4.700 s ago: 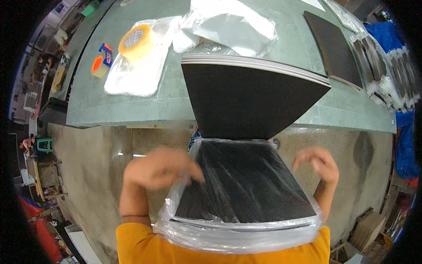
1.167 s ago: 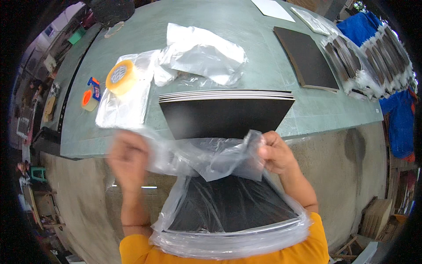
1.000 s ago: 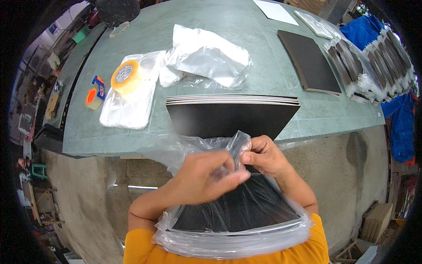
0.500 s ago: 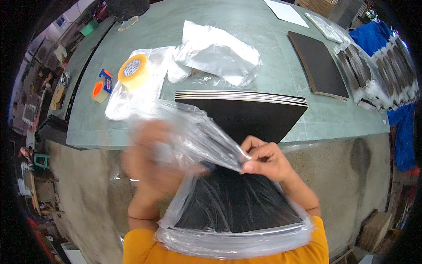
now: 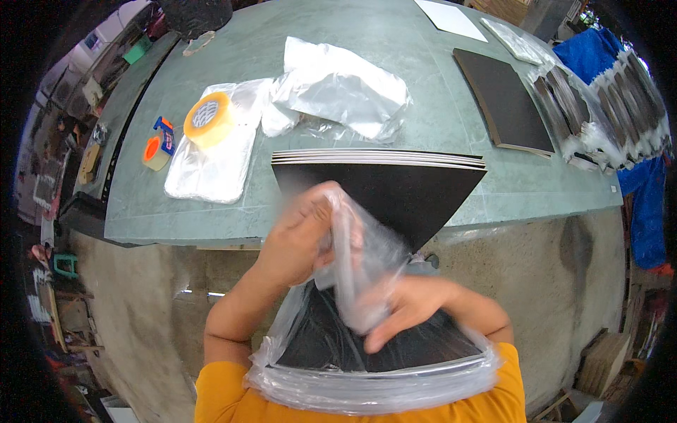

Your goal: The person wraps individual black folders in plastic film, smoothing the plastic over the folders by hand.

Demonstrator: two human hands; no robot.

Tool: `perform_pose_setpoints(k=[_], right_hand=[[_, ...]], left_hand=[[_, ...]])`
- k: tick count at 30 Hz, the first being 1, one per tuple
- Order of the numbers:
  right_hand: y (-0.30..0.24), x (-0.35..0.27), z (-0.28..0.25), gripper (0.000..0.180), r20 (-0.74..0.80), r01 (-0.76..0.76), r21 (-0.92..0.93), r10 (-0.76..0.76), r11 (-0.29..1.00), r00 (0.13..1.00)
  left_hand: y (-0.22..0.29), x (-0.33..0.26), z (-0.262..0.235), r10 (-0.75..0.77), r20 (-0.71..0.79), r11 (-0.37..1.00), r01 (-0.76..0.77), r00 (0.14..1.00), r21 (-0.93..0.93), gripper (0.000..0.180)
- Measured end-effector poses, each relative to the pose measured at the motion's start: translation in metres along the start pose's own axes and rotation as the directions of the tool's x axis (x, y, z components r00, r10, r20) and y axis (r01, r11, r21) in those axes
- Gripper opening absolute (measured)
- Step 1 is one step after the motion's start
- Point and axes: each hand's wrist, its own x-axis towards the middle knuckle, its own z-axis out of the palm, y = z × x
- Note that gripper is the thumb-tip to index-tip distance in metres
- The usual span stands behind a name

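My left hand (image 5: 297, 236) is closed on the top of a clear plastic bag (image 5: 352, 264), which hangs loose and wrinkled in front of me. Against the bag's lower right side is my right hand (image 5: 412, 303), with the thumb stretched out. Its other fingers are smeared and partly hidden by the plastic. Below both hands, against my body, lies a black board (image 5: 317, 331) covered in clear plastic wrap (image 5: 374, 391). Just beyond the hands, a stack of black boards with white edges (image 5: 395, 194) juts over the table's front edge.
On the green table (image 5: 233, 60) are flat plastic bags (image 5: 204, 173), a tape roll (image 5: 209, 120), a tape dispenser (image 5: 159, 144) and a crumpled plastic sheet (image 5: 345, 88). A dark board stack (image 5: 502, 99) and several wrapped bundles (image 5: 627, 106) lie at the right.
My left hand has moved right and upward with the bag. My right hand has dropped from its pinch on the bag's end to the bag's lower side. The bag now hangs more upright.
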Motion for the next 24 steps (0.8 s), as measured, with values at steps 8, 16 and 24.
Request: perform_pose_setpoints(k=[8, 16, 24], right_hand=[[-0.031, -0.033, -0.013, 0.036, -0.048, 0.198, 0.531, -0.204, 0.824, 0.978], [0.026, -0.057, -0.006, 0.039, -0.357, -0.628, -0.73, 0.633, 0.269, 0.686], [-0.048, -0.042, -0.002, 0.012, 0.237, -0.274, -0.679, 0.556, 0.681, 0.797]], left_hand=[[0.004, 0.002, -0.025, 0.006, 0.592, 0.665, -0.445, 0.806, 0.599, 0.021], [0.042, -0.01, -0.001, -0.426, 0.64, 0.497, -0.426, 0.64, 0.756, 0.016], [0.006, -0.022, -0.026, -0.099, 0.509, -0.329, -0.51, 0.855, 0.794, 0.024]])
